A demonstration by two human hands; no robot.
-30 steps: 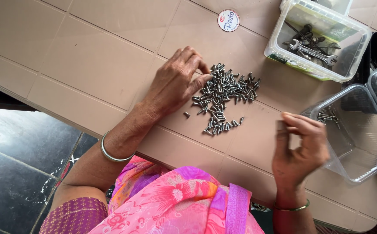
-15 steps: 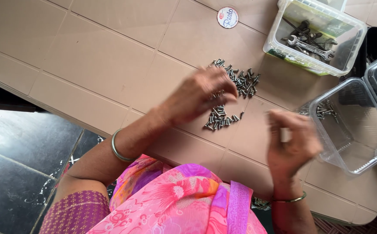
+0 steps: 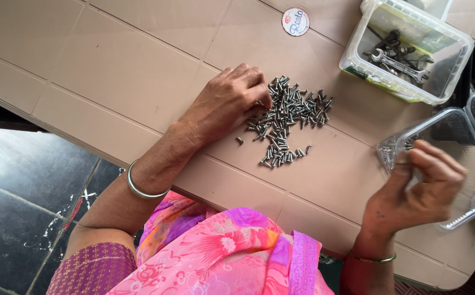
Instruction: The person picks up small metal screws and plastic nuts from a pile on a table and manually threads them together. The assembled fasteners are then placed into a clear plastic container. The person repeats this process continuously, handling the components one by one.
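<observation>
While resting on the tan panelled tabletop (image 3: 111, 71), left hand (image 3: 223, 104) with fingers curled onto the near edge of the loose heap of small shiny silver metal screws (image 3: 289, 114); right hand (image 3: 420, 188) hovering at the clear plastic tub (image 3: 467, 164), fingers half-curled, can't tell if pinching anything. Probably easy to scatter strays off the edge with a sloppy swipe, being tiny, slick and unevenly spread mid-table.

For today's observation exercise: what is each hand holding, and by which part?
The left hand holds nothing clearly; its fingertips rest on the screw pile. The right hand is curled beside the clear box; whether it holds anything cannot be told.
</observation>
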